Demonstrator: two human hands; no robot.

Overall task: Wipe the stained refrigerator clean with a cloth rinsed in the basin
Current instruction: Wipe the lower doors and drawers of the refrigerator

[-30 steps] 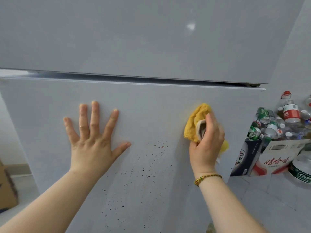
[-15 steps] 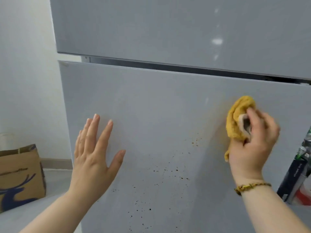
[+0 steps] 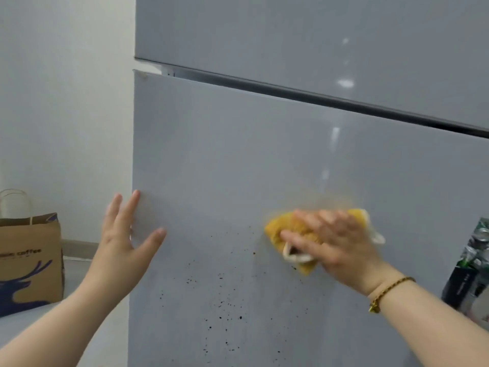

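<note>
Refrigerator (image 3: pixel 238 154): lower door under inspection. Left hand (image 3: pixel 124 242) at the door's left edge, fingers spread. Right hand (image 3: pixel 341 245), blurred, fingers straight, presses the yellow cloth (image 3: pixel 277 229) flat against the door. The cloth lies beneath the fingers. Dark specks (image 3: pixel 225 308) lie below and to the left of the cloth.

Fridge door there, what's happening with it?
A person is wiping the lower refrigerator door. Their right hand presses a yellow cloth flat against it, blurred with motion, while the left hand, open, rests at the door's left edge. The dark specks below and left of the cloth are not yet wiped.
</note>
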